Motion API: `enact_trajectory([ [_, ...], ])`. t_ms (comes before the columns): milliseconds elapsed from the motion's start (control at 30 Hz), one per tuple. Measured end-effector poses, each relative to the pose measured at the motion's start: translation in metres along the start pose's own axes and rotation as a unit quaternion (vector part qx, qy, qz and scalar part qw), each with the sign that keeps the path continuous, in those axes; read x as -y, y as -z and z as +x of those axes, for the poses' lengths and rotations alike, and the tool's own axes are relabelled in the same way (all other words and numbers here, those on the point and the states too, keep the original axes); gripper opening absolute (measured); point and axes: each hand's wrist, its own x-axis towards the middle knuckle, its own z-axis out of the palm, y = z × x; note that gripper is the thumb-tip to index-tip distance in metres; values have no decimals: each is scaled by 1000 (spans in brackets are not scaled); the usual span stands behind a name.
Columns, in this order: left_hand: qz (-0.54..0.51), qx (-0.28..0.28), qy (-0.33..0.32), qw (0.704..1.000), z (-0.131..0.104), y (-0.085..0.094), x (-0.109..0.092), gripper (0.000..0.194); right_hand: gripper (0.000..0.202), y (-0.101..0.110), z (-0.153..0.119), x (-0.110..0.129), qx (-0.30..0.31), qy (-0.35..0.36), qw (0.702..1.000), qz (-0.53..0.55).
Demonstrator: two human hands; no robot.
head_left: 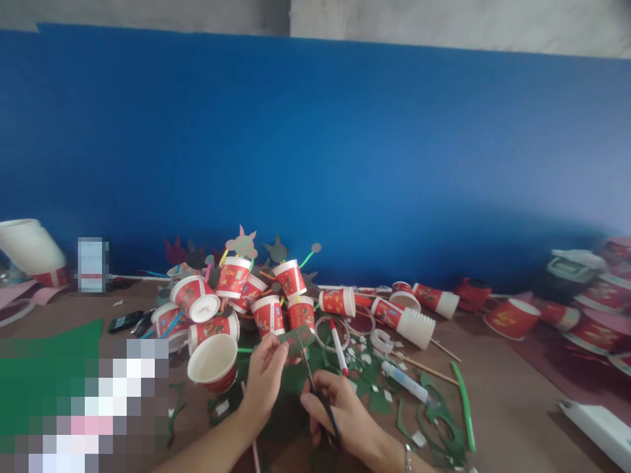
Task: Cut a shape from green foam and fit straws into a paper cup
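Observation:
My left hand (263,376) pinches a small piece of dark green paper (290,339) between thumb and fingers. My right hand (342,406) grips black-handled scissors (324,408), fingers around the handles. Their blades point up and reach the paper's right part; whether they are cutting into it I cannot tell. Beneath both hands lies a dark green sheet (288,410). A white paper cup (213,361) with a red outside stands left of my left hand. Just above my right hand lies a white marker with red ends (339,350).
Red printed paper cups (266,315), some bearing paper animal heads (241,246), crowd the table's back. Tape rolls (382,341), a glue tube (405,381), a green strip (464,407) and paper scraps lie rightward. A blue wall (345,144) rises behind; a phone (126,322) lies left.

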Motion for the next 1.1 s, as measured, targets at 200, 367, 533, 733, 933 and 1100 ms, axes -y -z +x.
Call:
enact_trajectory([
  [200,-21,18,11,1000,-3,-3,-3,32,39,0,2,2,-14,-12,1000,0],
  [367,-34,22,24,999,-3,-3,-2,31,46,-1,2,1,-24,-13,1000,-6],
  [533,-51,22,34,998,-3,-4,-3,30,45,-1,3,-1,-30,-15,999,-10],
  [733,-55,16,45,997,-4,-6,-5,30,39,-2,4,-4,-42,-19,999,-24],
  [933,-79,32,40,996,-4,-4,-3,29,36,-3,5,-2,-53,-26,998,-33],
  [1100,-93,36,46,994,-3,-3,-2,28,34,-2,4,-1,-52,-28,998,-38],
])
